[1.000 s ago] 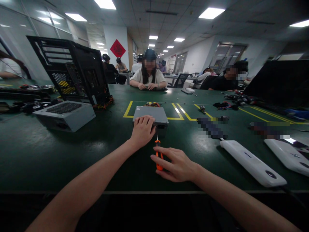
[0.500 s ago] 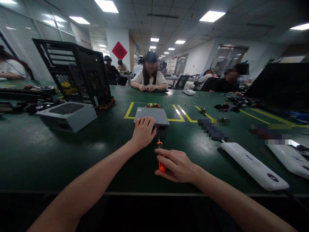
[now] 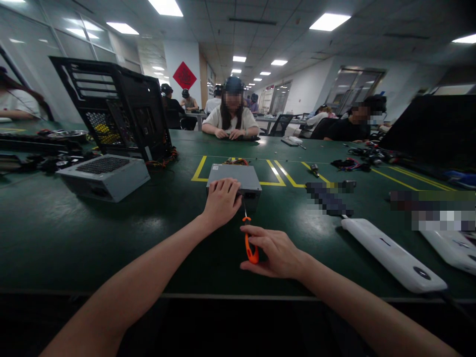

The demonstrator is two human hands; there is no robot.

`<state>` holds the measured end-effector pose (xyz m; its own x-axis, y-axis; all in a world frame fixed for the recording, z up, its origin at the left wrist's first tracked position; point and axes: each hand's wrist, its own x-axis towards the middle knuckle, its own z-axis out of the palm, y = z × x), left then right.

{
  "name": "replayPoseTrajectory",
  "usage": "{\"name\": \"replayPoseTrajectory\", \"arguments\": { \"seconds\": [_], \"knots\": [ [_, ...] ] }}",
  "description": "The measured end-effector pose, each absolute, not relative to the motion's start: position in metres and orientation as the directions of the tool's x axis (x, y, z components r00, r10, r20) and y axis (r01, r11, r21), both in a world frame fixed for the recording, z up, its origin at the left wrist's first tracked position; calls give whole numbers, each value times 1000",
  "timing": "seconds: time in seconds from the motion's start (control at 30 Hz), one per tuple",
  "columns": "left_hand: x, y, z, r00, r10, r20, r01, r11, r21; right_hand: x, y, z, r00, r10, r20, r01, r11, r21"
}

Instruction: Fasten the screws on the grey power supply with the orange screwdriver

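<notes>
A grey computer power supply (image 3: 241, 174) lies on the green table in front of me, with some coloured wires at its far side. My left hand (image 3: 221, 203) grips its near left part, fingers over the top edge. In my right hand (image 3: 277, 253) is a screwdriver (image 3: 251, 250) with an orange handle, held between the thumb and fingers. Its thin shaft points away from me at the near face of the power supply, beside my left fingers. The tip is hard to make out there.
On the left stand a second power supply (image 3: 106, 178) and a black computer case (image 3: 122, 109). White power strips or similar white devices (image 3: 390, 253) lie at right. Small metal parts (image 3: 315, 170) and cables (image 3: 351, 163) are farther back. A person (image 3: 232, 114) sits opposite.
The screwdriver's handle has turned slightly in my right fingers, which have shifted a little along it. My left hand and the power supply keep their place.
</notes>
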<state>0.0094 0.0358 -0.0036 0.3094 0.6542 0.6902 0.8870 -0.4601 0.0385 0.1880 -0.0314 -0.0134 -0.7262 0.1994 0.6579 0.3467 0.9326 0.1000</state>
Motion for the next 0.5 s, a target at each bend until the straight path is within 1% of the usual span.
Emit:
{"name": "replayPoseTrajectory", "arguments": {
  "seconds": [0.07, 0.13, 0.2, 0.27, 0.37, 0.43, 0.5],
  "knots": [
    [9, 36, -4, 309, 655, 690, 889, -457, 36, 188, -32, -12, -762, 190, 619, 335, 934, 126],
    [10, 36, -4, 309, 656, 689, 890, -454, 33, 188, -33, -9, -800, 168, 576, 333, 923, 194],
    [9, 36, -4, 313, 657, 686, 890, -455, 29, 187, -34, -9, -809, 157, 566, 346, 906, 243],
    [9, 36, -4, 315, 657, 685, 890, -455, 27, 187, -33, -10, -779, 162, 606, 360, 906, 221],
    [9, 35, -4, 317, 655, 686, 890, -455, 23, 189, -31, -14, -725, 193, 662, 366, 921, 133],
    [9, 36, -4, 317, 653, 688, 890, -455, 22, 190, -31, -14, -736, 201, 647, 355, 928, 116],
    [9, 36, -4, 311, 653, 691, 892, -451, 24, 190, -32, -12, -775, 194, 601, 346, 927, 146]
  ]
}}
